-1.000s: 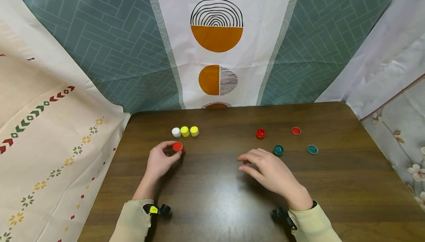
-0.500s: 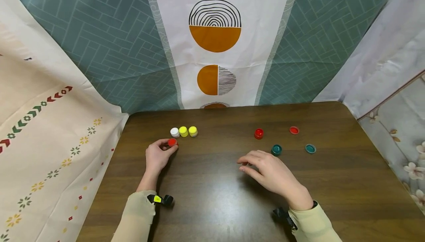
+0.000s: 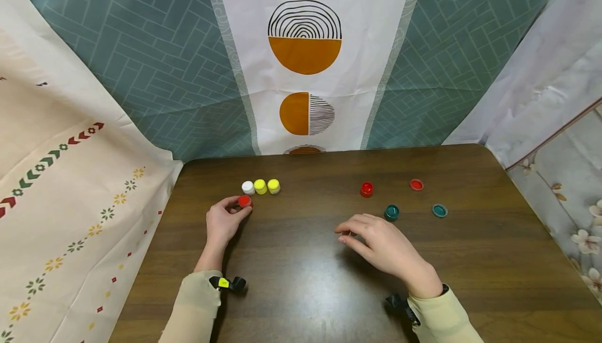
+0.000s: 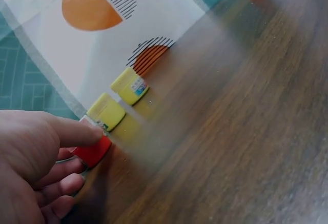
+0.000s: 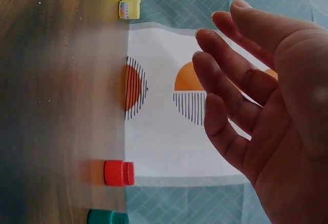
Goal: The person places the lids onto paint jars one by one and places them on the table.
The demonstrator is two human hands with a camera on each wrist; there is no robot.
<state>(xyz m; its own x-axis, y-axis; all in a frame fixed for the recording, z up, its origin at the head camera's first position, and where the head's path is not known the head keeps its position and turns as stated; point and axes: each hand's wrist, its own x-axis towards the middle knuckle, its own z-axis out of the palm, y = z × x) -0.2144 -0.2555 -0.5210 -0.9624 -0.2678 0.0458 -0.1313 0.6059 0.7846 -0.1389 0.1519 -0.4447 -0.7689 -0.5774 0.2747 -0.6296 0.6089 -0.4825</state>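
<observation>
My left hand (image 3: 222, 221) pinches a small red paint pot (image 3: 244, 201) between thumb and fingers, its lid on top. The pot stands at the table's left side, just in front of a white-lidded pot (image 3: 247, 187). Two yellow pots, one in the middle (image 3: 260, 186) and one at the right end (image 3: 274, 186), continue that row. Over the table my right hand (image 3: 381, 241) hovers with fingers loosely bent and holds nothing, as the right wrist view (image 5: 246, 90) confirms. Nearest to it is an open green pot (image 3: 392, 213); behind that stands an open red pot (image 3: 367, 190).
To the right lie two loose lids, a red lid (image 3: 416, 185) and a green lid (image 3: 439, 210). The brown wooden table (image 3: 301, 280) ends at the back against a hanging patterned cloth (image 3: 301, 123). Another cloth (image 3: 84, 217) borders the left side.
My left hand has moved a little away from me and to the left with the red pot, up to the white-lidded pot. It barely shifts in the last half second. The right hand stays put.
</observation>
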